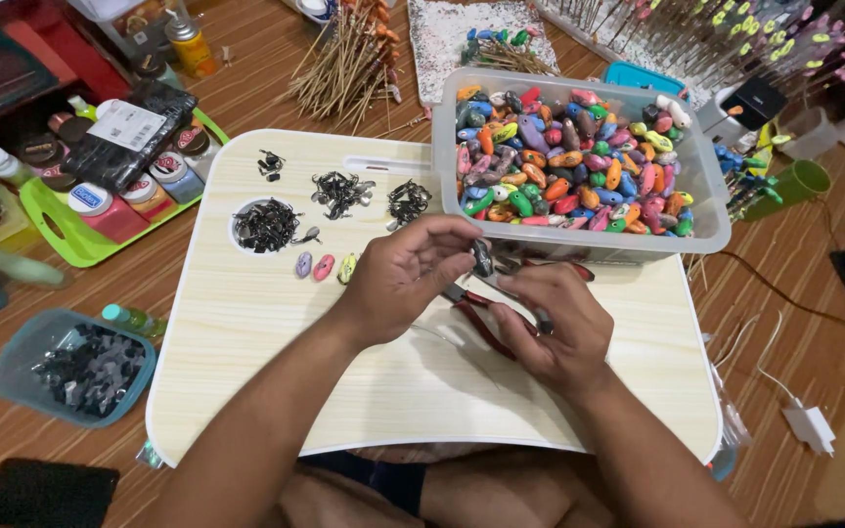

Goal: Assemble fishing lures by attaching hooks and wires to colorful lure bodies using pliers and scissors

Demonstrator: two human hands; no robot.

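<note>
Sitting at the far left, a lime-green tray [70, 249] carries squat paint pots with white and red lids, and a black packet with a white rectangular label [125, 124] lies across them; the print is too small to read. Below it a teal tub [12, 376] holds dark bits, its contents hard to make out. On the pale wood counter [276, 362], a round recess holds black hooks [266, 225], with three small painted lures [322, 266] just beside it. The left hand [408, 274] pinches a small dark piece [482, 258], possibly a metal lure body, between thumb and fingertips. The right hand [557, 332] is clenched around red-handled pliers [481, 318], whose tips are hidden behind the fingers. Behind both hands a clear plastic bin [706, 210] is heaped with bright painted lures. At the right edge, a green cup [799, 184] is partly cut off.
</note>
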